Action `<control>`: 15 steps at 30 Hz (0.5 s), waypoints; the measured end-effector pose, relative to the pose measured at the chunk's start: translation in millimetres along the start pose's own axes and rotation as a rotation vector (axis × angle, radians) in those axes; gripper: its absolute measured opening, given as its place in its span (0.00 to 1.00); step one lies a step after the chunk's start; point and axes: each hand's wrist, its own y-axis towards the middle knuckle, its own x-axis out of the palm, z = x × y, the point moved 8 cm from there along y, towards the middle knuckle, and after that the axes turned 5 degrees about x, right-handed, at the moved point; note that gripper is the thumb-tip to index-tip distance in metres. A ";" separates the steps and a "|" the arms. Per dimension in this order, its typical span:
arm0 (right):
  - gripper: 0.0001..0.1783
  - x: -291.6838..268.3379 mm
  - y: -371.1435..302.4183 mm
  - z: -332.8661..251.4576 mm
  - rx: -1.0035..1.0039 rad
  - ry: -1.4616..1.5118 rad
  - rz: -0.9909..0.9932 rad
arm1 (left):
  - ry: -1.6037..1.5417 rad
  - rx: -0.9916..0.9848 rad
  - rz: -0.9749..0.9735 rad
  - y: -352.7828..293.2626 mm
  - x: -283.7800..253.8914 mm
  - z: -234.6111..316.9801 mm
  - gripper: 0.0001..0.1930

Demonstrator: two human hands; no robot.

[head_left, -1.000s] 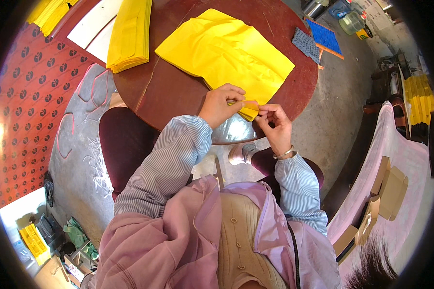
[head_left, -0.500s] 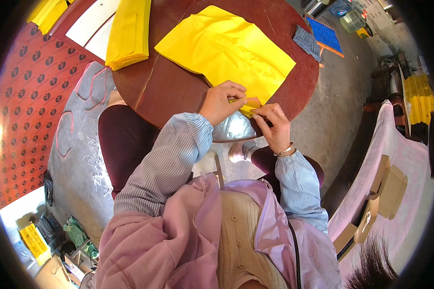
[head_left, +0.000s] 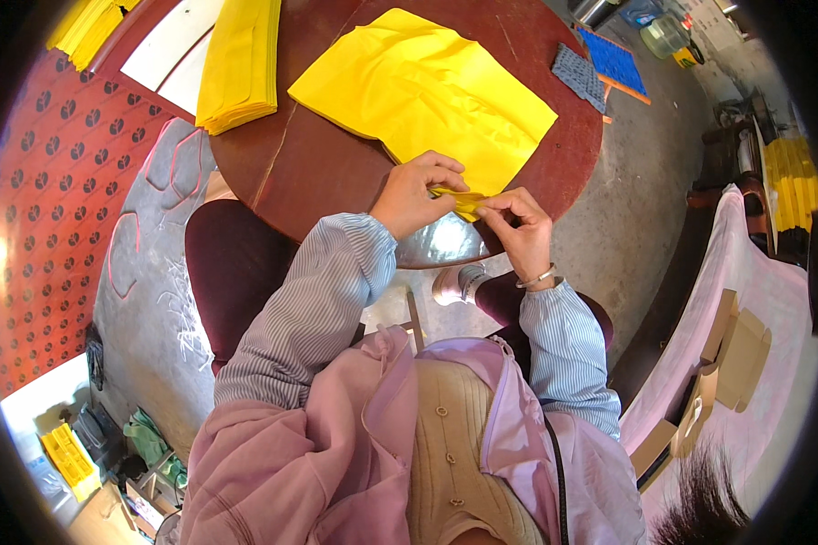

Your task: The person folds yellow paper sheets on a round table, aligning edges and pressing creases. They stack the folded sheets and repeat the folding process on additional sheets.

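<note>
A wide piece of yellow fabric (head_left: 427,86), creased and thin like a flat bag, lies across the round red-brown table (head_left: 332,182). Its narrow near end is gathered into a small fold at the table's front edge. My left hand (head_left: 418,193) pinches this fold from the left, with thumb and fingertips closed on it. From the right, my right hand (head_left: 521,234) grips the same fold between thumb and forefinger, the other fingers curled. Both hands are close together, and the fingertips hide part of the fold.
A stack of folded yellow fabric (head_left: 238,68) lies at the table's left. At its right edge sit a grey-blue cloth (head_left: 579,77) and a blue board (head_left: 614,65). Cardboard boxes (head_left: 743,359) rest on a pink-white cover at the right. Pink loops (head_left: 123,254) lie at left.
My right hand has shifted slightly to the right, still pinching the fabric. The left thumb has drawn back, and more of the yellow fold shows between the hands.
</note>
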 end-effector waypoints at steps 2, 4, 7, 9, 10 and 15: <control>0.07 -0.6 -0.3 0.9 -0.002 0.005 0.012 | 0.000 0.009 0.004 -0.4 0.3 0.3 0.10; 0.07 -0.3 -0.6 0.5 -0.016 -0.006 0.016 | 0.011 0.004 0.011 0.1 0.6 -0.7 0.10; 0.09 0.7 -1.2 1.4 -0.008 -0.014 0.022 | 0.011 -0.022 0.024 1.1 1.2 -3.9 0.09; 0.11 1.1 -2.0 6.3 0.061 0.053 0.027 | -0.017 -0.049 0.037 1.1 1.7 -6.8 0.08; 0.11 0.8 -2.9 1.4 0.009 0.002 0.032 | -0.013 -0.037 0.041 1.2 1.9 -6.1 0.08; 0.11 0.7 -6.6 -11.0 -0.102 -0.102 0.021 | -0.022 -0.029 0.053 1.3 1.1 -6.1 0.08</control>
